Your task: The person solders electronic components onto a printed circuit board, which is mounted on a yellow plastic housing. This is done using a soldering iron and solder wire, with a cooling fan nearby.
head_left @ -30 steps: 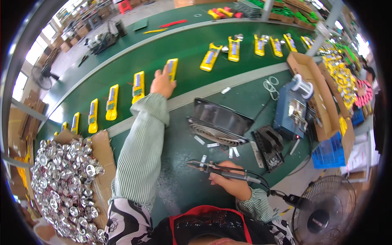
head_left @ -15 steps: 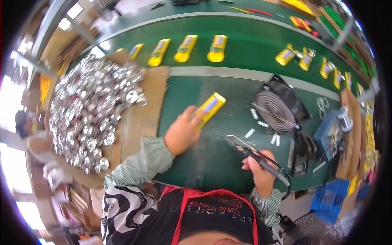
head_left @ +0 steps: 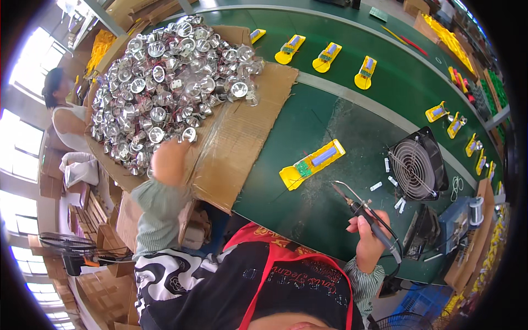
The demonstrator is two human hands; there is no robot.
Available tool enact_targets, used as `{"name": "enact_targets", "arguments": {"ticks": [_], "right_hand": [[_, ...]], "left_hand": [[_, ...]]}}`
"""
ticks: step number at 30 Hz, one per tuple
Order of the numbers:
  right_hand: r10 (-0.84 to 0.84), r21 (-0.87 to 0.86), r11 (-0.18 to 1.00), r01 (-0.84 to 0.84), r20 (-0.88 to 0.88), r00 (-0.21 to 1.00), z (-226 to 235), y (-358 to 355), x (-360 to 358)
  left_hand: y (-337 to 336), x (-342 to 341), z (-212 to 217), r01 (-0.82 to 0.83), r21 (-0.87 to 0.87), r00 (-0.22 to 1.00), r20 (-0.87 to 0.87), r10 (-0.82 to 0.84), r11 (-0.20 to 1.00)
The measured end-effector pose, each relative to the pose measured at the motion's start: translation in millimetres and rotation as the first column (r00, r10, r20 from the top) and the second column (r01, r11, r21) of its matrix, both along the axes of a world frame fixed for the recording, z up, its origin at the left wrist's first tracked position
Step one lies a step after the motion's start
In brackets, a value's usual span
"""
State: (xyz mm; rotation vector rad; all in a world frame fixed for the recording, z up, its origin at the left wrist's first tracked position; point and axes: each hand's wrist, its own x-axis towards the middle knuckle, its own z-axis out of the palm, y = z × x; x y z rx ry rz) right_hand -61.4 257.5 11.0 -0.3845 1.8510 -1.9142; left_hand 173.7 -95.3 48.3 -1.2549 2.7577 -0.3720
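At the near edge of a heap of shiny lamp reflectors (head_left: 157, 82), my left hand (head_left: 169, 160) reaches in from below. Its fingertips meet a reflector (head_left: 188, 135), but blur and overlap hide whether they grip it. My right hand (head_left: 367, 239) is closed round a soldering iron (head_left: 379, 231) with a thin bent metal tube beside its tip. The iron points up and left, held above the green bench. Left of the tip lies a yellow casing (head_left: 287, 177), open side up, with a green circuit board (head_left: 302, 169) and a bluish-purple cell (head_left: 325, 156) inside; neither hand touches it.
Cardboard (head_left: 242, 143) lies under the heap. A black fan with a wire grille (head_left: 415, 168), small white pieces (head_left: 376, 186) and a blue box with a wire spool (head_left: 456, 220) stand right. Several yellow casings (head_left: 326, 57) line the green strip beyond. A person (head_left: 69, 118) is far left.
My left hand has let go of the yellow casing and moved left to the reflector heap. The casing now lies on the bench, open side up. My right hand still holds the soldering iron.
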Motion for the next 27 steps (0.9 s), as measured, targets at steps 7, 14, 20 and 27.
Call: {"name": "enact_targets", "arguments": {"ticks": [7,14,20,27], "right_hand": [[0.045,0.002,0.999,-0.045,0.028,0.999,4,-7,1],[0.068,-0.025,0.997,-0.067,0.037,0.997,-1,-3,1],[0.08,-0.026,0.997,-0.079,0.059,0.995,3,-9,-1],[0.167,-0.061,0.985,-0.164,0.046,0.985,4,-27,-8]], "left_hand": [[-38,32,-34,0.237,0.206,0.971,-0.073,-0.227,0.95],[-35,-7,-57,0.396,0.166,0.908,-0.215,-0.359,0.903],[14,-70,-49,0.544,0.346,0.721,-0.66,-0.214,0.764],[77,-120,-51,0.554,0.543,0.745,-0.661,-0.085,0.632]]}}
